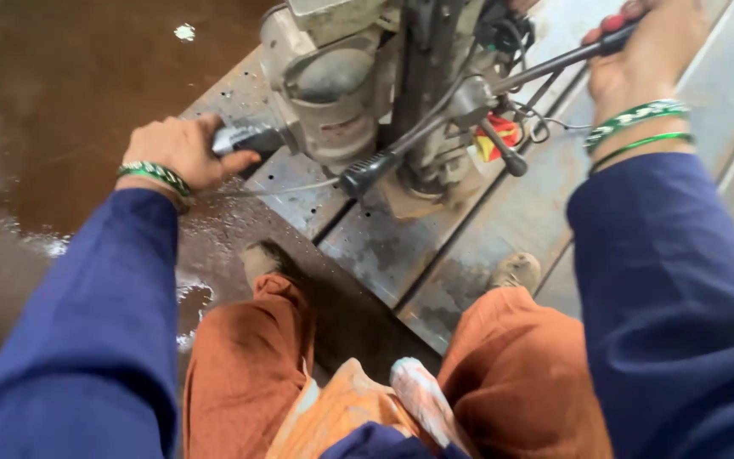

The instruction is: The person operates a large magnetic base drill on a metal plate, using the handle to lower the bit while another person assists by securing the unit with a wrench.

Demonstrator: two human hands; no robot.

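Observation:
A grey drilling machine (pixel 333 76) stands on a steel beam (pixel 401 246). My left hand (pixel 178 151) is closed around a dark handle (pixel 244 138) on the machine's left side. My right hand (pixel 643 51) grips the red-tipped end of a long feed lever (pixel 554 64) at the upper right. Two more lever arms with black grips (pixel 375 168) stick out from the same hub toward me. Both wrists wear green bangles, and my sleeves are dark blue.
My knees in orange trousers (pixel 248 365) and my two shoes (pixel 516 272) rest on the beam. A wet brown floor (pixel 70 76) lies to the left. A red and yellow piece (pixel 496 136) and thin wires hang by the machine. A cloth-wrapped object (pixel 422 399) lies in my lap.

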